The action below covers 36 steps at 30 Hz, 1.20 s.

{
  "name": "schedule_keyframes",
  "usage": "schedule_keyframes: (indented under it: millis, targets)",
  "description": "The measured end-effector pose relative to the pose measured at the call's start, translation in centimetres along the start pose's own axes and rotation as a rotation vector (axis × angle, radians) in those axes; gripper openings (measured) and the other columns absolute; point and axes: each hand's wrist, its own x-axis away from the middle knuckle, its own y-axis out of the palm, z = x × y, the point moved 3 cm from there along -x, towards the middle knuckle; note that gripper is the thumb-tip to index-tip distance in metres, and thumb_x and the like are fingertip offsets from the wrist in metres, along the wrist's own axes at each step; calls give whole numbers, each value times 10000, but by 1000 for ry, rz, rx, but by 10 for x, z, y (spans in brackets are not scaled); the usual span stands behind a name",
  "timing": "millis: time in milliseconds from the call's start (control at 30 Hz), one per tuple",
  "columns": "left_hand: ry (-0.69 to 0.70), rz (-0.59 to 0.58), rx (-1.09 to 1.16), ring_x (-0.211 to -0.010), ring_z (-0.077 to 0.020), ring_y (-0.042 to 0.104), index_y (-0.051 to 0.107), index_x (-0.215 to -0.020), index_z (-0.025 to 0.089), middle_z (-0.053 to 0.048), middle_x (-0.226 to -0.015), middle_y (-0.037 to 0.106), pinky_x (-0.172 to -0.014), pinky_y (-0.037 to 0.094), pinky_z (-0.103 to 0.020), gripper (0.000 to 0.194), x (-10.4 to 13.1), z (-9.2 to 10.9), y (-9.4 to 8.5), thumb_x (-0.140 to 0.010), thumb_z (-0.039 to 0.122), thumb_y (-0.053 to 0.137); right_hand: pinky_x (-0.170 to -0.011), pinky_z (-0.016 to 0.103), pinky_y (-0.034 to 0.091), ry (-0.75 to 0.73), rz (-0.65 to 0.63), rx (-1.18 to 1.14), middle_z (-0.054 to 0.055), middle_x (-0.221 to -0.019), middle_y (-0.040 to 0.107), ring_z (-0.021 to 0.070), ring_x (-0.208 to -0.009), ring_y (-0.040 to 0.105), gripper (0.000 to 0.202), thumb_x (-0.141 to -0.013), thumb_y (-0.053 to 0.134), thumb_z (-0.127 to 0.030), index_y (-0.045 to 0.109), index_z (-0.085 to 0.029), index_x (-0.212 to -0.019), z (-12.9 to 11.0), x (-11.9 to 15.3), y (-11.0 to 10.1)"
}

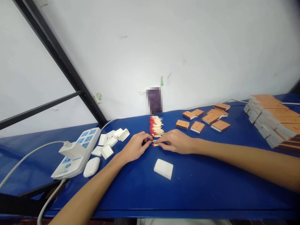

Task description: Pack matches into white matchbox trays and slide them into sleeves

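Note:
A long pile of red-tipped matches [156,126] lies on the blue table, heads toward the left. At its near end, a few matches [154,143] lie between my two hands. My left hand [138,145] is closed, its thumb and index finger at the red heads. From the other side, my right hand [174,142] pinches the pale stick ends between thumb and fingers. Just in front of the hands rests a small white matchbox tray [163,168]; its inside does not show.
Several white trays [107,151] lie left, by a white earbud case [91,167] and a power strip [77,156]. Orange matchboxes [197,126] are scattered at right, beside a tall stack of matchboxes [276,117]. A pixelated dark object [154,100] stands against the white wall.

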Motion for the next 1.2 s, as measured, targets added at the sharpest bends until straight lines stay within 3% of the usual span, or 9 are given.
schedule_keyframes:
  millis: [267,500,767,1200]
  targets:
    - [5,-5,20,-679,-127,503,643,-967,194,-1,-770,526,-648,384,-259,190,0,-2,1,-953,268,469,-615,235,328,-24,-22,-18,21,-783,695,130,-661,576,242,-929,480,-264,710,-200,-964,1,0,2]
    - [38,0,5,-739,-150,535,621,-1107,196,-30,-841,568,-700,410,-276,257,1,-2,1,-977,256,408,-620,235,350,-32,-18,-28,18,-764,695,127,-648,576,241,-923,489,-260,720,-195,-930,0,0,2]
    - [49,-32,-13,-758,-159,540,641,-1115,204,-34,-824,568,-706,411,-281,276,0,1,0,-980,254,405,-711,255,407,96,72,25,57,-1009,735,182,-843,663,300,-925,472,-280,685,-216,-1127,0,1,-1]
    - [41,-29,-3,-761,-155,540,655,-1074,205,-39,-855,579,-692,415,-273,273,0,3,1,-983,264,405,-696,255,398,106,43,50,48,-971,739,176,-807,661,287,-918,463,-260,692,-216,-1085,2,0,1]
